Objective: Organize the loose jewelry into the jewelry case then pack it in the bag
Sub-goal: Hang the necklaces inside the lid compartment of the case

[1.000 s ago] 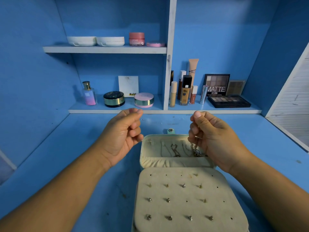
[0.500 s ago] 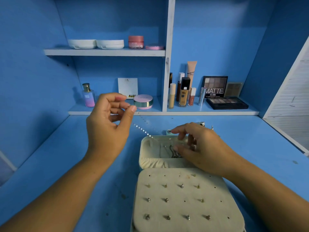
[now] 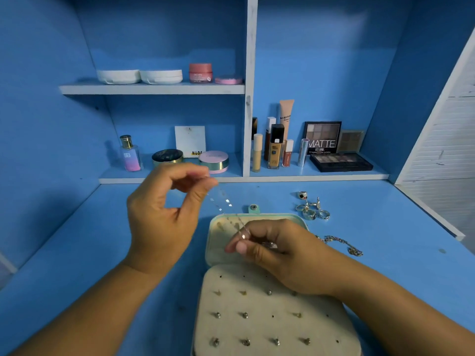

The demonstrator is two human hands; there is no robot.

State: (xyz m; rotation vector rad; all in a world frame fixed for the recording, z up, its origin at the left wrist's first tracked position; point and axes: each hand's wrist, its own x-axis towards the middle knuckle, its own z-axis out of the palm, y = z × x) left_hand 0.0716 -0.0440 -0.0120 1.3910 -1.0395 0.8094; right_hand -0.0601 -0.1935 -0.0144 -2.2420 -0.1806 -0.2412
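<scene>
Over the blue desk [image 3: 77,253], a thin chain [image 3: 226,204] is pinched high by the left hand [image 3: 164,217] and low by the right hand [image 3: 280,253] over the open jewelry case [image 3: 213,242], where it could be snapped or tangled by a harder pull.

The left hand [image 3: 164,217] was raised to the left of the open jewelry case [image 3: 257,327], its thumb and forefinger pinching a thin chain [image 3: 223,204]. The chain ran down to the right hand [image 3: 280,255], which pinched it over the case's far compartment. Stud earrings [image 3: 244,315] sat in rows on the near panel. Rings [image 3: 311,208] and a necklace [image 3: 341,244] lay on the blue desk [image 3: 77,253], right of the case.
</scene>
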